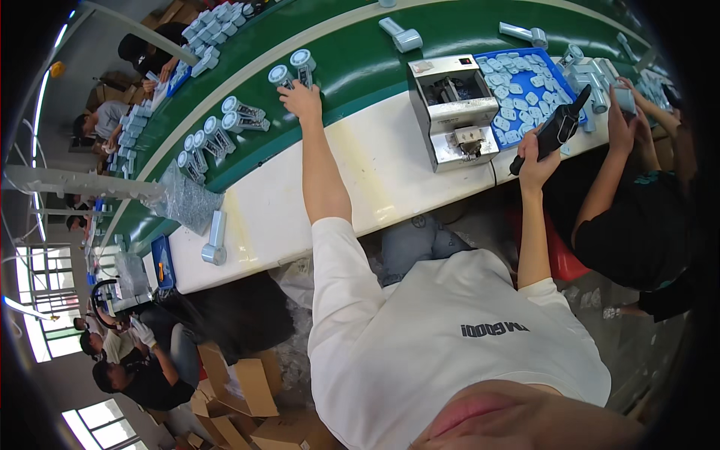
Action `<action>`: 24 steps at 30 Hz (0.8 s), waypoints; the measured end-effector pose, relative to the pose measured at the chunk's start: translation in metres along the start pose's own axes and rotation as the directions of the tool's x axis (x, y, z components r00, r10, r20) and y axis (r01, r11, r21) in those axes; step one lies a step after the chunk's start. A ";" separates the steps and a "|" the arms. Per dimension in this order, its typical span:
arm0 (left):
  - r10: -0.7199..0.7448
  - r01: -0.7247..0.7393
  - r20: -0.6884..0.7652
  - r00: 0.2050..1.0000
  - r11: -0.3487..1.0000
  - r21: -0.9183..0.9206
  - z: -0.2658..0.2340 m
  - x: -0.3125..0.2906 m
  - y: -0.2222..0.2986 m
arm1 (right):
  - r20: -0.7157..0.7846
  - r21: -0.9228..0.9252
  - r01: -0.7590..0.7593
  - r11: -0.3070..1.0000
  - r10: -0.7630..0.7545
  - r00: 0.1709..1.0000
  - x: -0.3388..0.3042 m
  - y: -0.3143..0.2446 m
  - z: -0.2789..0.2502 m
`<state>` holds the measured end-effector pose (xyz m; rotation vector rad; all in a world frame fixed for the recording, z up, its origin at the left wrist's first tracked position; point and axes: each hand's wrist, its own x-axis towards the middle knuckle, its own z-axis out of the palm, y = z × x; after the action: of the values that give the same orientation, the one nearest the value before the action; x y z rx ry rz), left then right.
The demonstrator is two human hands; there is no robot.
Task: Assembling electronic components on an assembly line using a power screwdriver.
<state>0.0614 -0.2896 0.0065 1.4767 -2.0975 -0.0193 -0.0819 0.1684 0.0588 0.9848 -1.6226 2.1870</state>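
My left hand (301,103) reaches over the green conveyor belt, its fingers closed around the lower end of a light-blue appliance housing (302,60) with a round head. Another light-blue housing (280,76) stands close against the same fingers. Over the bench's right part, my right hand (537,163) grips a black electric screwdriver (559,129), its narrow end tilted up to the right. Left of that hand is a silver screw feeder (454,112). Behind the tool lies a blue tray (551,69) of small light-blue plates.
Several open housings (217,133) line the green belt (345,75) to the left. A single housing (215,238) and a clear plastic bag (187,196) rest on the white bench (281,202). A co-worker in black (637,217) handles a part at right. Cardboard boxes (240,382) stand lower left.
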 end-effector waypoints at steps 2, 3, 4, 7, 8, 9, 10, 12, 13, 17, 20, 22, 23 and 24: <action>-0.017 0.016 -0.024 1.000 0.999 -0.030 -0.009 -0.003 -0.023 | 0.011 0.004 -0.011 1.000 0.011 1.000 0.001 -0.001 0.007; 0.017 -0.020 -0.034 0.999 0.996 -0.081 -0.017 -0.009 -0.042 | 0.017 0.037 0.003 0.999 -0.003 1.000 0.000 -0.003 0.012; 0.078 -0.082 -0.033 0.996 0.987 -0.141 -0.025 -0.015 -0.043 | 0.022 0.033 -0.008 0.999 0.007 1.000 0.002 -0.002 0.013; 0.214 -0.231 -0.095 0.972 0.940 -0.250 -0.067 -0.053 -0.039 | 0.001 0.008 -0.001 1.000 0.001 1.000 0.003 -0.011 0.001; 0.230 -0.258 -0.128 0.965 0.925 -0.279 -0.093 -0.075 -0.067 | 0.035 0.031 -0.023 0.999 0.022 0.999 0.002 -0.007 0.007; 0.283 -0.311 -0.136 0.949 0.911 -0.270 -0.109 -0.089 -0.073 | 0.031 0.010 -0.008 1.000 0.007 1.000 0.004 -0.011 -0.001; 0.308 -0.334 -0.150 0.939 0.921 -0.202 -0.130 -0.108 -0.098 | 0.057 0.048 -0.022 0.999 0.019 0.998 0.002 0.004 0.001; 0.266 -0.287 -0.129 0.955 0.940 -0.184 -0.161 -0.134 -0.136 | 0.051 0.058 -0.029 0.998 0.026 0.998 -0.001 -0.005 0.008; 0.229 -0.246 -0.116 0.966 0.956 -0.162 -0.173 -0.145 -0.155 | 0.066 -0.004 -0.009 1.000 0.009 0.998 -0.002 -0.008 0.011; 0.121 -0.130 -0.144 0.982 0.990 -0.056 -0.187 -0.177 -0.230 | 0.084 -0.100 0.049 0.994 -0.041 0.996 -0.007 0.009 0.008; 0.055 -0.052 -0.069 0.996 0.998 0.044 -0.190 -0.187 -0.246 | 0.051 -0.134 0.024 0.991 -0.017 0.999 -0.010 0.014 0.008; 0.077 -0.077 0.012 0.997 0.939 0.335 -0.185 -0.191 -0.244 | 0.108 -0.227 0.048 0.973 -0.024 0.994 -0.010 0.016 0.003; 0.091 -0.093 0.023 0.996 0.939 0.332 -0.184 -0.186 -0.230 | 0.093 -0.221 0.073 0.973 -0.054 0.994 -0.010 0.015 0.003; 0.110 -0.081 -0.065 0.992 0.935 0.346 -0.188 -0.176 -0.204 | 0.081 -0.231 0.067 0.971 -0.049 0.995 -0.010 0.016 0.003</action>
<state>0.3627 -0.1595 0.0213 1.5355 -2.1795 0.4609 -0.0820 0.1616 0.0409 1.0409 -1.8104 1.8880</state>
